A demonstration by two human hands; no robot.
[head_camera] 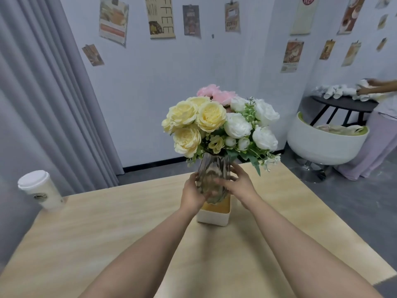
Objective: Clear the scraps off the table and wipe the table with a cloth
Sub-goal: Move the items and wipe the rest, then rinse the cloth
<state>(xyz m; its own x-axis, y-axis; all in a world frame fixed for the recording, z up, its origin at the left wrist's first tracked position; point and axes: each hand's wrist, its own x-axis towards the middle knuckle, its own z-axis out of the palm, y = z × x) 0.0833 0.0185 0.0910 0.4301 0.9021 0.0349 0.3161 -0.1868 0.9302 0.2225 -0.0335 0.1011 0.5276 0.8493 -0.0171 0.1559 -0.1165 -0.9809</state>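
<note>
big pale wood table (129, 244) fills most of the view, with a bouquet of yellow, white and pink flowers (221, 123) in a ribbed glass vase (212, 177) near the far edge. left hand (192, 194) and right hand (238, 186) both wrap the vase. cream box (213, 216) sits right behind it, lidded paper cup (40, 190) at the far left corner

Two bare forearms, no sleeves, left hand (191, 193), right hand (240, 186)
</note>
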